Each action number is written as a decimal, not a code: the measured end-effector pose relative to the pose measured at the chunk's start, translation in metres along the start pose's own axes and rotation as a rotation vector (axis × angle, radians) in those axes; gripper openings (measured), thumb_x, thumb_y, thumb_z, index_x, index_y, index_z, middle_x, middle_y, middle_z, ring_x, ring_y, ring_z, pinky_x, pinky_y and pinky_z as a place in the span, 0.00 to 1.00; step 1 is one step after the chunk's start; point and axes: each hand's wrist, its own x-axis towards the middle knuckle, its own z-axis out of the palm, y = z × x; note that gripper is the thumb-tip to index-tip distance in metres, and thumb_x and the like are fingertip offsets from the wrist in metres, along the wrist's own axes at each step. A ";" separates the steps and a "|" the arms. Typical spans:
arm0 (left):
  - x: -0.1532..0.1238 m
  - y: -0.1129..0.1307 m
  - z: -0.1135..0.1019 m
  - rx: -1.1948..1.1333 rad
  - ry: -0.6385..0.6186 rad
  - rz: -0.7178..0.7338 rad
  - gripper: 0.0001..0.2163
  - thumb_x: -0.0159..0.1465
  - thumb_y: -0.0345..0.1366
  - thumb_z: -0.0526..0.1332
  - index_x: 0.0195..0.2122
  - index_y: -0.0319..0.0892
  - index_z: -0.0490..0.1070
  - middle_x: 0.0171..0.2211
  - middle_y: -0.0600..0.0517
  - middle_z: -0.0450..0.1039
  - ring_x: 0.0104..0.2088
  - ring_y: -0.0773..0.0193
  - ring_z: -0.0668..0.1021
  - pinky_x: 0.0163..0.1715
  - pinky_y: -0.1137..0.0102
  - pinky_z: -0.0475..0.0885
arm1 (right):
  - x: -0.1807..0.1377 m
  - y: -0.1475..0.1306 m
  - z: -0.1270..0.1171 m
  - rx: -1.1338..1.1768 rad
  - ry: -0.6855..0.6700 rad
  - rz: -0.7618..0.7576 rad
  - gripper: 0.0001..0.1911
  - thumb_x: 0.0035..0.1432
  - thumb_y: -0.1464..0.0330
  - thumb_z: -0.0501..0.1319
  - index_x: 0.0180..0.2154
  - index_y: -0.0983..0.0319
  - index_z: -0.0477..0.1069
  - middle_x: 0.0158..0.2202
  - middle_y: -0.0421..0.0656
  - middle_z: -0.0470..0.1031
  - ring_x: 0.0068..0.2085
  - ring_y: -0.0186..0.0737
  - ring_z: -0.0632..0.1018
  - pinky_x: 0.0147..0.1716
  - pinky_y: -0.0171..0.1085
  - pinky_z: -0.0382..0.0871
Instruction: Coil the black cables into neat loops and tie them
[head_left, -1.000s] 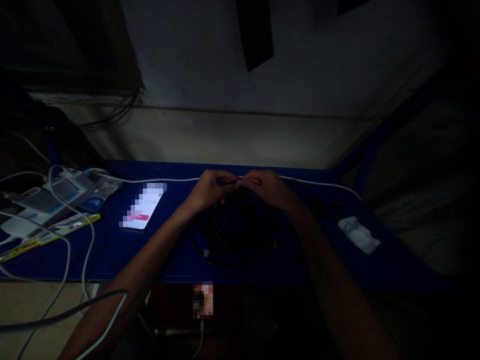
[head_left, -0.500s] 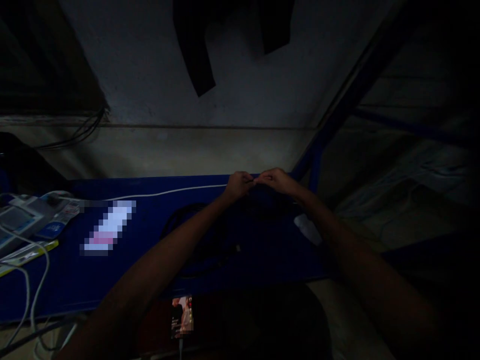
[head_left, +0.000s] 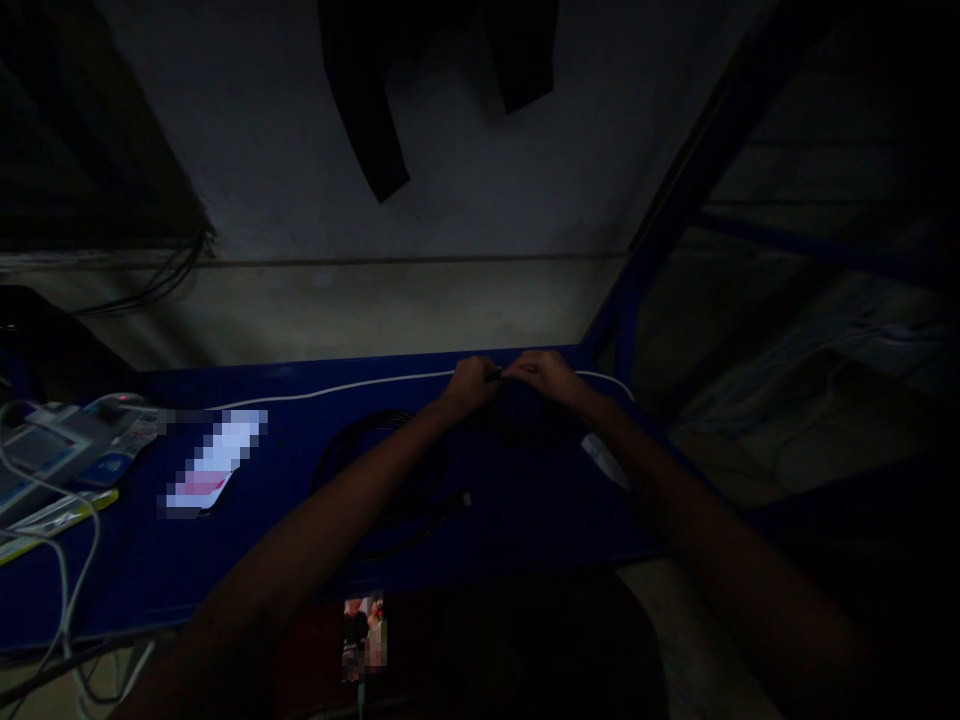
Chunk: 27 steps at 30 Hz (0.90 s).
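Over the far part of the blue table, my left hand is closed around a small dark piece that looks like a cable end. Thumb and fingers of my right hand pinch at its other side, almost touching the left hand. Dim light hides its exact shape. A coiled black cable lies below my left forearm, its light-tipped connector nearer the middle. Behind both hands runs a white cable. Beside my right forearm sits a pale object, partly covered.
The blue table meets the wall at the back. At left are a lit phone, a grey device, a yellow-edged packet and white cords. Another lit phone is below the front edge. A blue frame post rises at right.
The view has shifted slightly. More of the dark piece shows between my hands, which remain close together. The white cable now also shows to the right of my right hand.
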 end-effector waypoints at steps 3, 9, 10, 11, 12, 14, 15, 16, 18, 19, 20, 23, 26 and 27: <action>0.000 0.000 -0.006 -0.020 -0.015 -0.020 0.08 0.64 0.31 0.66 0.42 0.36 0.83 0.40 0.41 0.84 0.39 0.56 0.82 0.41 0.65 0.73 | -0.001 -0.001 0.000 0.045 0.005 -0.006 0.15 0.61 0.54 0.68 0.34 0.57 0.85 0.33 0.43 0.83 0.35 0.42 0.80 0.37 0.40 0.69; 0.001 0.000 -0.018 -0.058 -0.055 -0.067 0.10 0.61 0.27 0.64 0.42 0.37 0.84 0.39 0.43 0.85 0.39 0.58 0.83 0.40 0.67 0.74 | -0.002 -0.005 -0.002 0.045 0.002 0.044 0.15 0.58 0.53 0.69 0.33 0.57 0.84 0.34 0.43 0.83 0.35 0.42 0.80 0.37 0.41 0.71; -0.001 -0.001 -0.020 -0.063 -0.055 -0.073 0.11 0.61 0.26 0.63 0.42 0.36 0.84 0.39 0.42 0.85 0.39 0.58 0.83 0.40 0.67 0.74 | -0.002 -0.005 -0.002 0.043 0.007 0.053 0.15 0.57 0.52 0.70 0.33 0.57 0.85 0.34 0.44 0.84 0.35 0.43 0.80 0.37 0.41 0.71; -0.002 -0.001 -0.022 -0.067 -0.054 -0.078 0.12 0.61 0.25 0.63 0.43 0.35 0.83 0.40 0.42 0.84 0.39 0.58 0.83 0.40 0.67 0.74 | -0.003 -0.005 -0.001 0.044 0.008 0.059 0.16 0.56 0.52 0.70 0.33 0.58 0.85 0.34 0.44 0.84 0.35 0.43 0.81 0.37 0.41 0.72; -0.005 -0.002 -0.024 -0.073 -0.054 -0.083 0.13 0.60 0.25 0.62 0.44 0.34 0.83 0.40 0.41 0.84 0.39 0.58 0.83 0.40 0.67 0.73 | -0.003 -0.005 -0.001 0.051 0.009 0.063 0.17 0.56 0.52 0.70 0.33 0.58 0.84 0.34 0.44 0.84 0.36 0.44 0.81 0.38 0.42 0.72; -0.009 -0.002 -0.030 -0.087 -0.063 -0.090 0.15 0.60 0.25 0.62 0.46 0.33 0.82 0.40 0.42 0.84 0.38 0.59 0.82 0.40 0.68 0.74 | -0.005 -0.004 0.001 0.077 0.011 0.073 0.17 0.55 0.51 0.71 0.33 0.59 0.84 0.35 0.45 0.85 0.37 0.46 0.82 0.39 0.43 0.73; -0.012 -0.001 -0.033 -0.096 -0.072 -0.093 0.15 0.60 0.25 0.62 0.47 0.33 0.82 0.40 0.42 0.84 0.37 0.60 0.82 0.39 0.68 0.74 | -0.006 -0.004 0.002 0.089 0.013 0.076 0.17 0.55 0.52 0.71 0.32 0.59 0.84 0.35 0.45 0.85 0.38 0.47 0.83 0.40 0.43 0.74; -0.014 0.000 -0.037 -0.105 -0.082 -0.095 0.16 0.60 0.25 0.62 0.47 0.33 0.82 0.39 0.43 0.84 0.36 0.61 0.82 0.39 0.69 0.74 | -0.007 -0.004 0.003 0.097 0.017 0.078 0.16 0.55 0.52 0.71 0.32 0.59 0.84 0.36 0.46 0.86 0.38 0.48 0.83 0.40 0.44 0.74; -0.020 0.003 -0.045 -0.121 -0.098 -0.099 0.15 0.61 0.26 0.61 0.47 0.34 0.82 0.38 0.44 0.84 0.35 0.62 0.82 0.38 0.69 0.74 | -0.007 -0.004 0.004 0.095 0.023 0.084 0.15 0.55 0.53 0.71 0.32 0.58 0.84 0.36 0.47 0.86 0.38 0.49 0.84 0.41 0.45 0.75; -0.024 0.005 -0.051 -0.130 -0.107 -0.094 0.15 0.62 0.26 0.60 0.47 0.34 0.82 0.38 0.44 0.84 0.35 0.63 0.82 0.38 0.70 0.74 | -0.007 -0.005 0.003 0.083 0.026 0.085 0.15 0.56 0.53 0.71 0.33 0.58 0.84 0.36 0.47 0.86 0.39 0.50 0.84 0.42 0.46 0.75; -0.030 0.007 -0.058 -0.140 -0.119 -0.078 0.14 0.63 0.27 0.60 0.46 0.33 0.82 0.39 0.44 0.84 0.35 0.63 0.82 0.39 0.70 0.75 | -0.007 -0.006 0.002 0.067 0.030 0.084 0.14 0.56 0.54 0.71 0.33 0.58 0.84 0.37 0.47 0.86 0.39 0.50 0.84 0.43 0.47 0.75; -0.064 0.014 -0.085 -0.188 -0.203 0.046 0.11 0.67 0.30 0.61 0.46 0.34 0.81 0.43 0.43 0.84 0.39 0.63 0.82 0.42 0.69 0.75 | -0.011 -0.021 -0.004 0.009 0.092 0.072 0.14 0.56 0.55 0.72 0.36 0.57 0.84 0.41 0.48 0.85 0.43 0.53 0.83 0.46 0.49 0.75; -0.125 0.019 -0.117 -0.203 -0.307 0.137 0.11 0.70 0.36 0.63 0.51 0.40 0.80 0.46 0.45 0.83 0.43 0.61 0.83 0.46 0.66 0.75 | -0.027 -0.057 -0.011 0.012 0.264 0.070 0.17 0.58 0.53 0.71 0.42 0.58 0.83 0.44 0.49 0.83 0.44 0.53 0.82 0.45 0.49 0.74; -0.149 0.019 -0.127 -0.171 -0.318 0.145 0.12 0.70 0.39 0.64 0.51 0.42 0.80 0.47 0.46 0.83 0.44 0.60 0.83 0.47 0.65 0.75 | -0.035 -0.075 -0.012 0.037 0.328 0.083 0.18 0.60 0.52 0.69 0.44 0.58 0.82 0.41 0.48 0.82 0.41 0.51 0.81 0.42 0.47 0.74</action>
